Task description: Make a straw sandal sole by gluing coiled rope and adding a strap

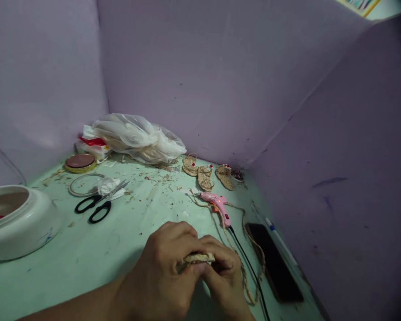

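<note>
A small tan piece of braided fibre (198, 257) is pinched between my two hands, seen edge-on, with much of it covered by fingers. My left hand (165, 263) is closed on its left end. Around the right end, the fingers and thumb of my right hand (222, 267) are also closed. A twisted natural cord (261, 263) loops beside my right hand and runs up past the pink glue gun (217, 200), which lies beyond the hands with an orange light showing. Where the cord's near end goes is unclear.
Miniature woven slippers (205, 178) with red beads lie by the back wall. Black-handled scissors (100, 216) and a white pot (36, 227) are on the left, a dark phone (274, 263) and a pen (280, 240) on the right. A plastic bag (137, 138) sits behind.
</note>
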The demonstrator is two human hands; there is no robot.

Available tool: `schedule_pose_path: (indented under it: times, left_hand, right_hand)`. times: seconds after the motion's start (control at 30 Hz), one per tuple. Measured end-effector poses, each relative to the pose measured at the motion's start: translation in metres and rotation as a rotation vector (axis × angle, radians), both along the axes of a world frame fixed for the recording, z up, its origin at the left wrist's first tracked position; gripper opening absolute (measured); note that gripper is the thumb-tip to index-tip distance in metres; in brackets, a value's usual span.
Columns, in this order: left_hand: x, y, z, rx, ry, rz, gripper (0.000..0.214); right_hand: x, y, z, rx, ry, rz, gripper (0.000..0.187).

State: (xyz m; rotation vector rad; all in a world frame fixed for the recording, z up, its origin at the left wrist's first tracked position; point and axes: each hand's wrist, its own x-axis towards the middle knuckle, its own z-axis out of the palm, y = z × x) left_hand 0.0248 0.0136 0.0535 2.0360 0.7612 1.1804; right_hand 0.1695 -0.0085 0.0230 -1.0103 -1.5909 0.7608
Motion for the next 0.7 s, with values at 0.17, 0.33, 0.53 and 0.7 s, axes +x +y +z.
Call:
schedule_pose_path:
  times: [0.17,0.33,0.53,0.7]
  left_hand:
    - [-0.001,0.003,-0.005,-0.126,-0.046,-0.048,0.020]
    - [0.000,0.007,-0.007,-0.157,-0.048,-0.010,0.012]
    - [0.005,0.004,-0.011,-0.248,-0.051,0.001,0.013]
    - [0.006,-0.001,-0.020,-0.308,-0.028,0.002,0.014]
  right_hand:
    - [-0.002,0.002,-0.005,-0.095,0.044,0.008,0.029]
    - [0.021,-0.001,0.001,-0.112,0.062,-0.048,0.031]
    - [0.021,-0.011,0.018,0.243,-0.058,-0.213,0.014]
    - [0.008,-0.011,0.024,0.236,-0.175,-0.264,0.014]
